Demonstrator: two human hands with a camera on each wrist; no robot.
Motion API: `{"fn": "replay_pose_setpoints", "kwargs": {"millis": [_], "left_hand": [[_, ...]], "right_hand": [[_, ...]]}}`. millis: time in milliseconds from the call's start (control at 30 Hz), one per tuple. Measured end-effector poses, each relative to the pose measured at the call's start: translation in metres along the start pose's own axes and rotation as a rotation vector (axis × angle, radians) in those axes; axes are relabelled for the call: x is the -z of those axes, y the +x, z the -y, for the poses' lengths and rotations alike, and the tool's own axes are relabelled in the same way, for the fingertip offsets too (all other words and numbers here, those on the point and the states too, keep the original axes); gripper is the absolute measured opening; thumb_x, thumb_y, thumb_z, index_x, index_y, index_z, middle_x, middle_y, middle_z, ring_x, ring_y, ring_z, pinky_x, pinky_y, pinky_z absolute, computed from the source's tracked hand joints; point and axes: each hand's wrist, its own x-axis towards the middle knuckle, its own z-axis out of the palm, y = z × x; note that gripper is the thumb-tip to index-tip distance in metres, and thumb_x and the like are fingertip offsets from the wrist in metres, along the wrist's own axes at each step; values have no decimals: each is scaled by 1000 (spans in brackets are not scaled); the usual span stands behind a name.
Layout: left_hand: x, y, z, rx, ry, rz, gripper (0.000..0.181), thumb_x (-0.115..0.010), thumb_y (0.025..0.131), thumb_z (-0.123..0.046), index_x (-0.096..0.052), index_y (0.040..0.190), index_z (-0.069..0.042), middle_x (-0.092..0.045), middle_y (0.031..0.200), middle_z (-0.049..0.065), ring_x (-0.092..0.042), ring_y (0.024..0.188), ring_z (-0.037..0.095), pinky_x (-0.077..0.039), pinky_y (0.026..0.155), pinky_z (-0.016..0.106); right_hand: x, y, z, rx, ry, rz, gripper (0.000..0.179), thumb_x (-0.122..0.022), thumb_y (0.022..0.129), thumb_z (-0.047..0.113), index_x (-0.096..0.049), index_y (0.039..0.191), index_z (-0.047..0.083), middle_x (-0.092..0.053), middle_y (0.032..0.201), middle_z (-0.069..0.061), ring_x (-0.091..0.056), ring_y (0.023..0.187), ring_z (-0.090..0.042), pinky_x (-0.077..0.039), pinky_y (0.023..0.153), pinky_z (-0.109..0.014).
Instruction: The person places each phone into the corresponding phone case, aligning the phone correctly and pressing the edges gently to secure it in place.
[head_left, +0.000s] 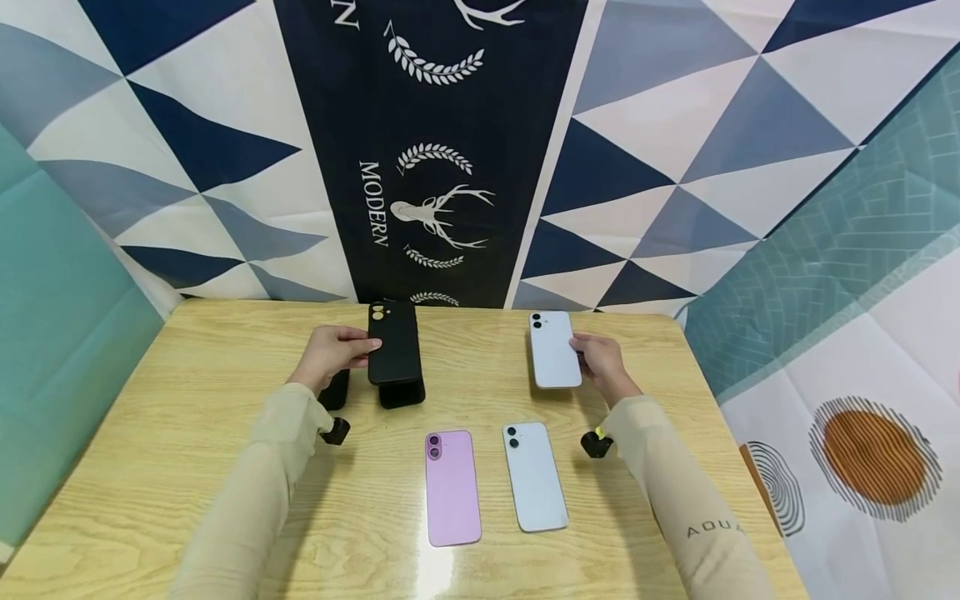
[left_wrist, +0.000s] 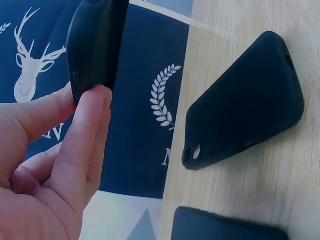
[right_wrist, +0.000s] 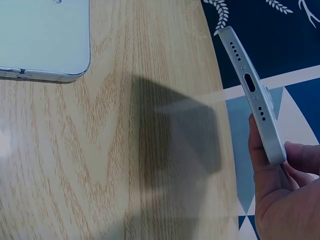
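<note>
My left hand (head_left: 327, 358) pinches a black phone case (head_left: 393, 346) by its side edge, lifted above the table, its camera cutouts toward the far end. A second black case (left_wrist: 245, 105) lies on the table under it, and part of a third (left_wrist: 225, 226) shows beside that one. With thumb and fingers, my right hand (head_left: 602, 360) holds a white phone (head_left: 556, 350) by its right edge, back facing up. In the right wrist view its bottom edge with the charging port (right_wrist: 249, 82) shows, and its shadow falls on the wood.
Nearer to me, a pink phone (head_left: 453, 490) and another white phone (head_left: 536, 479) lie back up, side by side, on the wooden table (head_left: 217, 433). A patterned cloth (head_left: 450, 108) hangs behind the table's far edge.
</note>
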Motion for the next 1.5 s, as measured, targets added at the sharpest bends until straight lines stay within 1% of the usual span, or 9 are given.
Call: {"fn": "replay_pose_setpoints", "kwargs": {"millis": [167, 267, 400, 467, 700, 900, 1067, 1267, 1500], "left_hand": [[-7, 2, -4, 14, 4, 6, 48, -66, 89, -19, -51, 127, 6, -56, 121, 20, -63, 67, 1, -58, 76, 25], [-11, 2, -7, 14, -1, 10, 47, -65, 89, -18, -51, 127, 6, -58, 119, 19, -62, 66, 1, -58, 76, 25], [-18, 4, -10, 10, -3, 9, 45, -66, 88, -18, -53, 125, 5, -61, 113, 17, -62, 64, 2, -58, 70, 21], [-21, 6, -10, 2, 2, 11, 46, -66, 88, -18, -53, 125, 6, -61, 113, 17, -62, 65, 2, -58, 70, 21], [-33, 11, -12, -5, 5, 17, 44, -68, 87, -18, -55, 122, 6, -61, 113, 17, -62, 67, 3, -57, 68, 19], [-42, 12, -15, 7, -10, 20, 42, -69, 85, -17, -57, 120, 4, -61, 108, 14, -63, 68, 4, -58, 67, 19], [-48, 13, -18, 10, -32, 19, 43, -69, 85, -18, -58, 120, 4, -62, 107, 14, -63, 66, 4, -57, 67, 19], [-56, 13, -21, 12, -23, 27, 41, -69, 85, -19, -59, 119, 3, -63, 108, 14, -63, 66, 4, -58, 68, 20], [-62, 15, -20, 20, -49, 30, 41, -70, 84, -17, -59, 118, 3, -63, 111, 15, -64, 69, 5, -58, 70, 21]], "right_hand": [[-1, 2, -1, 3, 8, 5, 41, -50, 97, 16, -46, 137, 5, -58, 79, 9, -56, 72, -4, -50, 69, -20], [-1, 3, -1, -4, 14, -1, 41, -50, 97, 16, -47, 137, 6, -58, 81, 8, -56, 71, -4, -50, 68, -19], [-3, 5, 0, -12, 10, -11, 40, -50, 97, 16, -48, 137, 8, -58, 86, 6, -55, 70, -3, -49, 65, -18], [-5, 5, 1, -14, 10, -16, 40, -50, 97, 16, -48, 136, 8, -58, 87, 6, -54, 69, -2, -48, 63, -17], [-9, 6, 1, 1, 41, 0, 41, -50, 97, 14, -47, 137, 5, -58, 80, 8, -56, 66, -1, -50, 59, -14], [-12, 4, 3, 5, 51, 9, 42, -50, 96, 14, -46, 137, 4, -58, 76, 9, -56, 67, -1, -49, 61, -15], [-13, 1, 7, 19, 45, 24, 41, -49, 97, 14, -46, 137, 4, -58, 80, 8, -55, 68, -2, -49, 63, -15], [-18, 2, 6, 18, 46, 18, 41, -50, 97, 13, -47, 136, 2, -58, 81, 5, -56, 65, -3, -50, 65, -18], [-26, 0, 9, 14, 42, 24, 40, -50, 97, 15, -48, 136, 4, -60, 91, 2, -57, 69, -2, -50, 61, -15]]}}
